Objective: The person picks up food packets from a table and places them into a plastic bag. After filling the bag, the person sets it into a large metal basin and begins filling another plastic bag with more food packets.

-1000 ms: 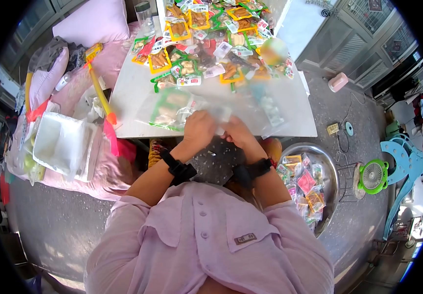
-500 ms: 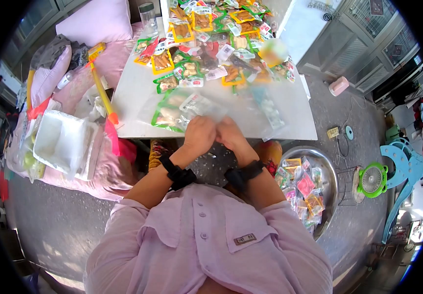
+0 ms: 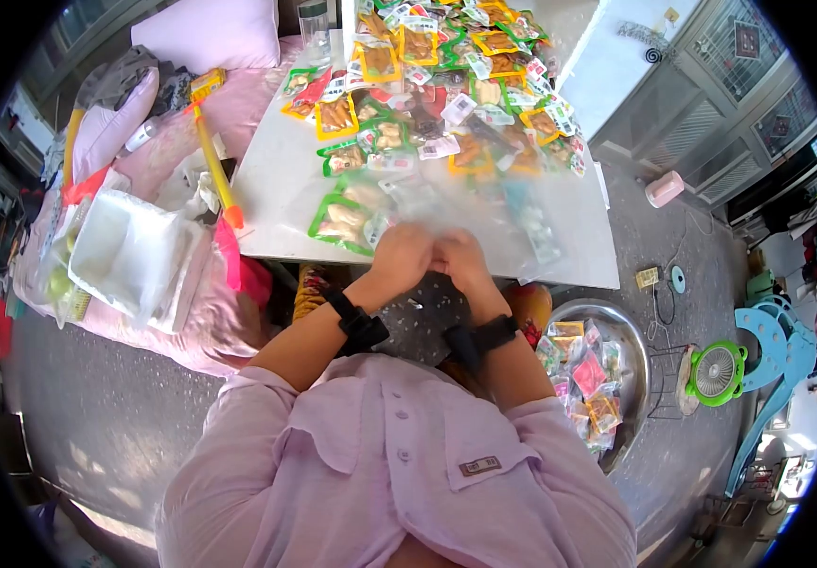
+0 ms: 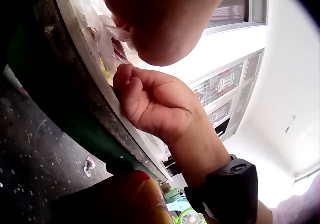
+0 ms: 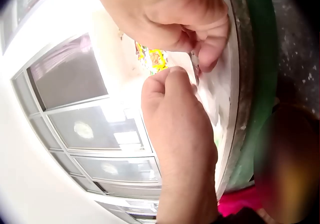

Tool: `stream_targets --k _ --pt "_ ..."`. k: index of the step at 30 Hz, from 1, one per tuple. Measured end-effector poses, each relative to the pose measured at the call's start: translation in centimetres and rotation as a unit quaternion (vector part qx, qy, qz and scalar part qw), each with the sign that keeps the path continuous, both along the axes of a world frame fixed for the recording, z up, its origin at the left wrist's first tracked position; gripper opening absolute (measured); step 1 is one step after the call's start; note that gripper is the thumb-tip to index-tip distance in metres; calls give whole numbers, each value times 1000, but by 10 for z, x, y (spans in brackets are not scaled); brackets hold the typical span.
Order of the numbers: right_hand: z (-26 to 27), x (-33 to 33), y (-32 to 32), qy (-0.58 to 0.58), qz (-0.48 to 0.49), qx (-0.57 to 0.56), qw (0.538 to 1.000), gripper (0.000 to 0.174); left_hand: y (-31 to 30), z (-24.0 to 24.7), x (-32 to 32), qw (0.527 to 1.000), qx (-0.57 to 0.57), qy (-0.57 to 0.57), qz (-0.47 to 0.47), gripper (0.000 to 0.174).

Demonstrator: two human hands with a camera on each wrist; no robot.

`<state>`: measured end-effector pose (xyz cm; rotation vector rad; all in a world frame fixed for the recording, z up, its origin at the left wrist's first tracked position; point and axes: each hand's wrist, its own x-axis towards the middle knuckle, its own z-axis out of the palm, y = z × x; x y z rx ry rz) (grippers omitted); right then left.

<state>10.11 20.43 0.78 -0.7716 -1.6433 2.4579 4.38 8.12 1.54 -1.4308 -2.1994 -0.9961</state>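
Observation:
On the table edge in front of me lies a filmy clear plastic bag [image 3: 408, 197]. My left hand [image 3: 404, 257] and right hand [image 3: 463, 260] meet at its near edge with curled fingers, pinching the plastic. The left wrist view shows a crinkled strip of clear plastic [image 4: 119, 32] at the left fingertips, beside the right hand's bent fingers. A green-edged food packet [image 3: 344, 222] with pale pieces lies under or inside the film, left of the hands. Right of them is another clear packet [image 3: 536, 232] with whitish-green contents. The exact grip is partly hidden by the fingers.
A heap of yellow- and green-edged packets [image 3: 418, 47] covers the back of the white table [image 3: 271, 213]. Right of my knees stands a metal basin [image 3: 637, 379] with more packets. A white foam box [image 3: 124, 251] sits on the pink bed to the left.
My hands have drawn closer together at the bag's near edge, keeping hold of the plastic. The head view has shifted slightly, so the table and packets appear farther right.

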Motion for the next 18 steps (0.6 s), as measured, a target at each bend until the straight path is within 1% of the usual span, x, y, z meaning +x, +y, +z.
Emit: stream_targets --k 1,2,4,5,6,7,10,12,13,16,18 --pt "-3 2 4 -25 3 38 999 9 0 -3 -1 1000 3 14 3 8" --pt "-5 3 8 -41 -1 121 992 11 1 -5 -1 1000 8 30 5 10" --pt "-7 5 16 -73 -9 285 956 15 -3 -6 2 998 -25 42 38 13" --pt "-19 2 24 -2 -51 422 905 18 -5 -7 4 997 -41 49 54 15" --pt "-40 -4 34 69 -92 546 830 21 -6 -10 5 996 -38 52 59 17" --pt "-45 -7 37 139 -129 656 731 24 -9 -13 5 996 -36 57 64 18" --pt "-46 -10 41 105 -101 590 794 30 -13 -17 7 996 -33 44 73 19" --pt "-42 -12 42 43 -73 437 896 29 -16 -17 8 996 -39 30 78 18" --pt "-40 -14 43 11 -57 354 933 29 -16 -17 8 995 -45 25 82 17" --pt "-38 -18 45 9 -84 356 931 22 -17 -16 8 996 -47 9 80 12" --pt "-28 -17 48 37 -63 269 960 17 -14 -12 7 998 -28 5 64 10"
